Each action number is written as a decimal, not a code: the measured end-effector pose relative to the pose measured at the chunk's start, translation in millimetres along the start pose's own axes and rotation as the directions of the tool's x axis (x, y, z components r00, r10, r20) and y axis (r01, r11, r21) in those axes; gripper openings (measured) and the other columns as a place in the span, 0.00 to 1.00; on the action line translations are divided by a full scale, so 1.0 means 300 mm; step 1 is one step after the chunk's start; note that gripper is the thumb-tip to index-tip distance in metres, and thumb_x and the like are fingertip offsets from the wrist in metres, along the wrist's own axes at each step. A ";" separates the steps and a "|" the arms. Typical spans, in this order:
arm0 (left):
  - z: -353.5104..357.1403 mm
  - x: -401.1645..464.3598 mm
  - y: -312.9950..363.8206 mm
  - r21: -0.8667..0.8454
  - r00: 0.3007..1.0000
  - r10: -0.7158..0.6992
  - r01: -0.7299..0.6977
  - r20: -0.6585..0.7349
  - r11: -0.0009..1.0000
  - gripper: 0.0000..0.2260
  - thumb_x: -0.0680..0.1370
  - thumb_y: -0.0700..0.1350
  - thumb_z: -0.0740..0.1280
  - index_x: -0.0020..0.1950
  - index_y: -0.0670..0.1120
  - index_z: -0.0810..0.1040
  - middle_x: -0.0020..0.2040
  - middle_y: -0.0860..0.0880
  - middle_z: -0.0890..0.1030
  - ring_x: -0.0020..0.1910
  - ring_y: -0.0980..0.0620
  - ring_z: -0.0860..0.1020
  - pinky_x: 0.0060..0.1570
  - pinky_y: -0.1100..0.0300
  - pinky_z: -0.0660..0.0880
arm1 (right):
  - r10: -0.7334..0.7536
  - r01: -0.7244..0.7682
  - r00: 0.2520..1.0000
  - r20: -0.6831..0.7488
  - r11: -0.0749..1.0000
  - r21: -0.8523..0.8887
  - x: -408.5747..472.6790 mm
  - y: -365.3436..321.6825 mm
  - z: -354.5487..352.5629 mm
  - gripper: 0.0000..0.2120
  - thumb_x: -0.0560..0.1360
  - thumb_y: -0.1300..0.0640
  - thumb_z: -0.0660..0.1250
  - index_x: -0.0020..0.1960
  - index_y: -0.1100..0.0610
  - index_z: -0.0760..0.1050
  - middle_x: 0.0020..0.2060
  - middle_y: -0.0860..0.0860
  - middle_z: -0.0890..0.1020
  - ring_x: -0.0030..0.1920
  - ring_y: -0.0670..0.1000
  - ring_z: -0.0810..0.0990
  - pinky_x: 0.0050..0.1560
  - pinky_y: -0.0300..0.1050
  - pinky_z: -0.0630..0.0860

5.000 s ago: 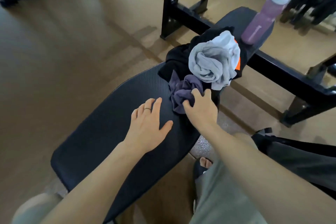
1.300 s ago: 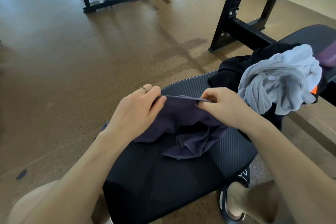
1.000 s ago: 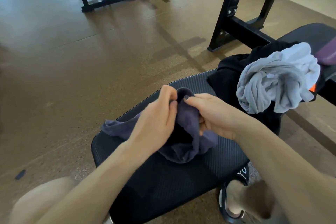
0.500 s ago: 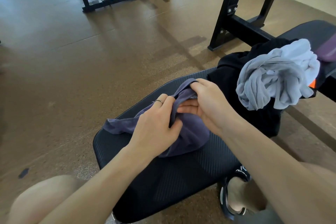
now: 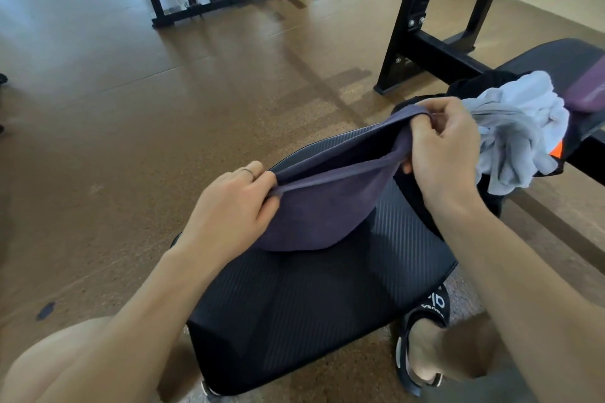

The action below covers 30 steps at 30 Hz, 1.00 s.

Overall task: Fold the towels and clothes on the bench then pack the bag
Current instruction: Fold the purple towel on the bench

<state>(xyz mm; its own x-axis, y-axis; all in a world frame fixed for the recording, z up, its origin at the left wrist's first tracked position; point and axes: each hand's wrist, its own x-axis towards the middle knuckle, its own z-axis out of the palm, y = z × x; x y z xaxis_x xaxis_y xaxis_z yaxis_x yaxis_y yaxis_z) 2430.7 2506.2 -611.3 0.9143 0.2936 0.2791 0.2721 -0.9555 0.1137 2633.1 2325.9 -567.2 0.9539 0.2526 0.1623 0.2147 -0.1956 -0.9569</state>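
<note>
Since half a second earlier, hands parted: left hand [image 5: 234,206] and right hand [image 5: 440,154] each pinched an edge of the purple towel [image 5: 324,203], stretched and sagging above the bench [image 5: 304,311].

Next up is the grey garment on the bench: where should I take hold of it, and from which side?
Grip the grey garment at its upper light edge, coming from above on the near side. It lies bunched in twisted folds on a black garment, so no hem or corner shows clearly; a high pinch should lift it free. Both hands, left hand and right hand, currently hold the purple towel.
</note>
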 end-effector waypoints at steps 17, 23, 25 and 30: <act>-0.365 -0.102 -0.057 -0.163 0.991 0.130 -0.135 -0.043 0.977 0.12 0.82 0.55 0.60 0.42 0.51 0.68 0.40 0.57 0.67 0.36 0.52 0.70 0.36 0.58 0.67 | 0.091 -0.078 0.940 0.329 0.996 -0.051 0.011 -0.143 -0.170 0.08 0.73 0.72 0.65 0.44 0.61 0.77 0.39 0.58 0.80 0.30 0.48 0.79 0.32 0.37 0.79; -0.497 -0.116 -0.068 0.145 0.933 0.360 -0.355 -0.009 0.924 0.16 0.85 0.54 0.54 0.42 0.46 0.70 0.41 0.51 0.69 0.33 0.47 0.70 0.31 0.57 0.66 | 0.003 0.350 0.764 0.646 0.838 -0.418 0.031 -0.256 -0.295 0.09 0.70 0.70 0.70 0.44 0.57 0.79 0.39 0.55 0.84 0.36 0.55 0.82 0.44 0.53 0.80; -0.518 -0.119 -0.058 0.171 0.901 0.433 -0.428 0.009 0.887 0.16 0.85 0.52 0.55 0.42 0.46 0.70 0.40 0.50 0.69 0.32 0.47 0.69 0.28 0.55 0.69 | -0.102 0.588 0.697 0.710 0.648 -0.484 0.025 -0.271 -0.301 0.13 0.68 0.69 0.69 0.43 0.52 0.76 0.39 0.48 0.82 0.39 0.53 0.80 0.45 0.53 0.79; -0.544 -0.114 -0.038 0.000 0.952 0.305 -0.305 0.027 0.952 0.12 0.85 0.53 0.57 0.45 0.49 0.66 0.41 0.56 0.66 0.34 0.53 0.67 0.36 0.58 0.68 | -0.131 0.638 0.663 0.737 0.614 -0.465 0.009 -0.294 -0.297 0.14 0.71 0.72 0.63 0.45 0.53 0.69 0.40 0.48 0.79 0.32 0.51 0.78 0.34 0.48 0.76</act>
<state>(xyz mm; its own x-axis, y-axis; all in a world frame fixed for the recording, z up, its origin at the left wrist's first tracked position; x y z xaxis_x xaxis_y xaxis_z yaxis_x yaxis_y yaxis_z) 2347.3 2511.7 -466.6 0.9615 -0.0129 0.2744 -0.0198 -0.9995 0.0227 2635.4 2259.4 -460.8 0.4495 0.8916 0.0550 0.8380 -0.3995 -0.3717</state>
